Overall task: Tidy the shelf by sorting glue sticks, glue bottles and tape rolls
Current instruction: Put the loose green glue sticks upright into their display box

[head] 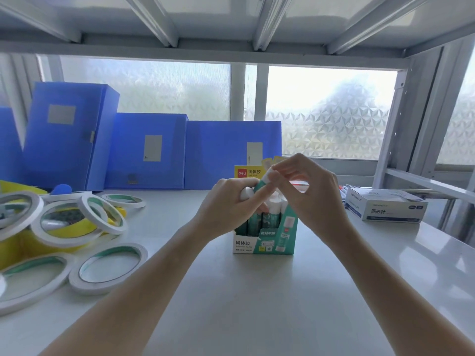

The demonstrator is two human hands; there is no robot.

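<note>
While my left grip (226, 201) holds a glue stick (259, 187) over the glue-stick box (264, 240), my right grip (305, 191) pinches its upper end.

We look from head height, forward and slightly down, close over our hands, into the shelf bay (231, 291) toward the frosted window (329, 111).

"deli 固体胶" on glue-stick box (264, 242)
</note>
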